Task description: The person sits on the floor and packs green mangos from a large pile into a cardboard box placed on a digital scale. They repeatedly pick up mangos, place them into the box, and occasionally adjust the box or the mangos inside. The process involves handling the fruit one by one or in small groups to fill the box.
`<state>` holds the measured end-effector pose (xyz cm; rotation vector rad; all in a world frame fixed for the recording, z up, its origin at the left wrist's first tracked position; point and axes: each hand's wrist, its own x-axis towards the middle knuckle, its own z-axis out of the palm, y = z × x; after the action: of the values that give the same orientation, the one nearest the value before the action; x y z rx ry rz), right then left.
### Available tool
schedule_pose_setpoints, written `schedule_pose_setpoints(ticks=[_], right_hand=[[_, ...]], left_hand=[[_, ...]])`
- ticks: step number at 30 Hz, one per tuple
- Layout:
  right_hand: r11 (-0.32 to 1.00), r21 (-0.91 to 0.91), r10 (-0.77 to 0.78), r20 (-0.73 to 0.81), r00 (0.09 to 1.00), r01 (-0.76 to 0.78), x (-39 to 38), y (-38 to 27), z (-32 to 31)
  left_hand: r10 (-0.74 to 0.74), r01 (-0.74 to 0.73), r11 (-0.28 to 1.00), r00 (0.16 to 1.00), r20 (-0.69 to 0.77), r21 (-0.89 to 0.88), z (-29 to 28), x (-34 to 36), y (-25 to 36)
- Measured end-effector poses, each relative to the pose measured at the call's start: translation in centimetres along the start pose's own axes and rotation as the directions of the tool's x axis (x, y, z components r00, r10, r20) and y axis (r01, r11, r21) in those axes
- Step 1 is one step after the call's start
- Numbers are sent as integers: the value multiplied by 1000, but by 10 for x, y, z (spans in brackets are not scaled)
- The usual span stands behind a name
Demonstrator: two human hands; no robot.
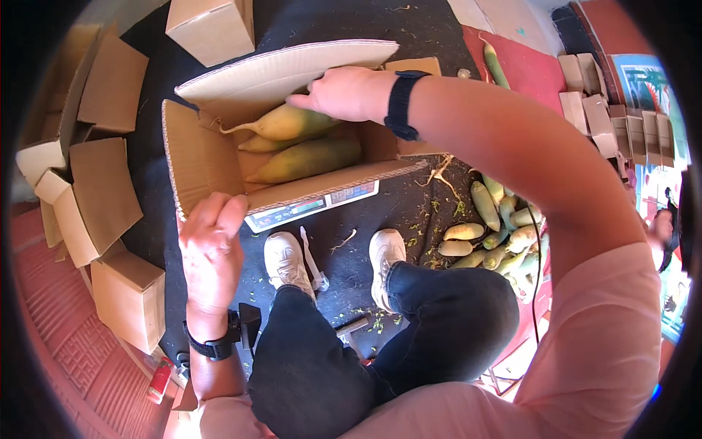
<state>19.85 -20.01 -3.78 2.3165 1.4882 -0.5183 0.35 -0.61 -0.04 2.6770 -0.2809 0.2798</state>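
Steering remotely, I have my left hand's (210,252) fingers clamped on the open brown cardboard box's (199,157) near rim, upper left of frame; right hand (352,94) over plump yellow-green radishes (311,160) inside, grip I can't tell; black floor (347,219) borders the near edge.

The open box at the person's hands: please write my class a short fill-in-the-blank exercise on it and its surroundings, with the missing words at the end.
1. The right hand is at the open box, which is made of ____.
2. The hand at the box's near edge is the person's ____ one.
3. Long radishes lie inside the box; the heap of radishes outside lies on the person's ____ side.
4. The person's shoes are ____ in colour.

Missing words: cardboard; left; right; white.
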Motion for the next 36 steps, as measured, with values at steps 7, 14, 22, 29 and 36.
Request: schedule_pose_setpoints(ticks=[7,14,22,29,36], right_hand=[[990,137,63,-238,969,-31,-2,6,42],[993,71,97,-7,995,-96,-18,3,12],[364,923,452,-291,843,124,-215,63,-33],[-56,816,913,276,302,-576,-364,60,269],[-164,442,829,546,119,-882,-346,-40,414]], left_hand=[[6,-6,1000,1000,3,-7,1,7,3],[-22,23,999,999,27,-45,4,6,8],[-40,42,996,999,35,-78,0,1,7],[-3,5,998,999,34,-56,7,1,8],[18,-17,999,999,32,-41,12,2,6]])
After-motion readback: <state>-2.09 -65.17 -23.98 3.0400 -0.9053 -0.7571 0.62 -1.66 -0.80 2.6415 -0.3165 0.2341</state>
